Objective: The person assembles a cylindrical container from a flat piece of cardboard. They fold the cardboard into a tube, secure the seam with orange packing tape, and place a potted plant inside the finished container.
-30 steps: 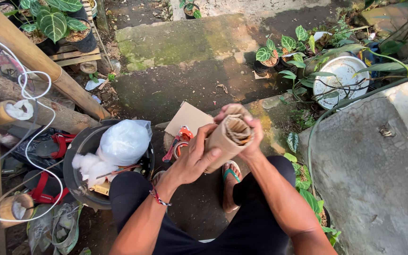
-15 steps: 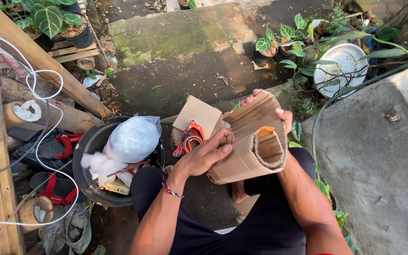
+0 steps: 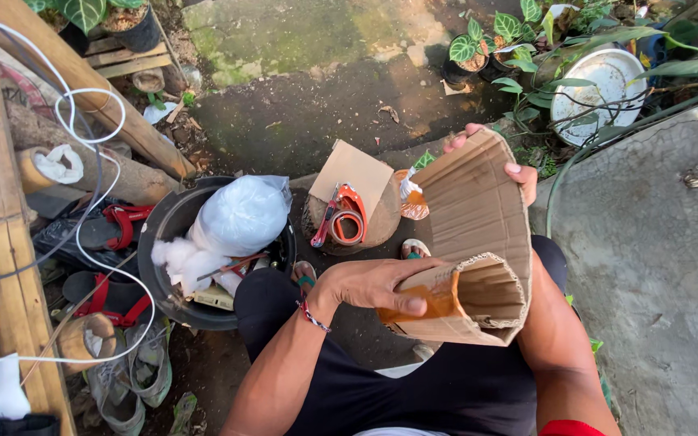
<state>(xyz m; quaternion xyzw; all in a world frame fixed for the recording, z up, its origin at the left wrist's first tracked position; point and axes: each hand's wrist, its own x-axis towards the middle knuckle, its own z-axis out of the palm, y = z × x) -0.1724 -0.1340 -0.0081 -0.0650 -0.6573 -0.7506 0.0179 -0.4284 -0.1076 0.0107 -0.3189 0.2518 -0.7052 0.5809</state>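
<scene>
**Corrugated sheet held curled between both hands**

In the lap of the seated person, closest to the camera, a sheet of corrugated cardboard (image 3: 470, 234) is being curled into a loose tube. The left hand (image 3: 373, 284) is closed over its near, lower edge, thumb and fingers pinching the overlapped end, where a strip of orange-brown tape shows. The right hand (image 3: 510, 165) grips the far upper edge from behind; only its fingertips curl over the rim, so it is clamped on the board too. The fluted inner face is open toward the camera and the roll is not yet tight. As a judgement, the step in hand is shaping the sheet, and the next move would call for holding the overlap steady while the curl is drawn in or let out.

Just beyond the knees, a flat square of brown cardboard (image 3: 353, 173) leans on a round stump, with an orange-handled tape dispenser (image 3: 345, 222) lying on it. To the left stands a black bucket (image 3: 163, 234) holding a bulging white plastic bag (image 3: 240, 214) and loose white stuffing. Red-strapped sandals (image 3: 111, 226) and a looping white cable (image 3: 90, 161) lie further left, beside a wooden plank. Farthest off, potted plants (image 3: 466, 56) and a round white lid (image 3: 599, 85) sit by the mossy paving.
</scene>
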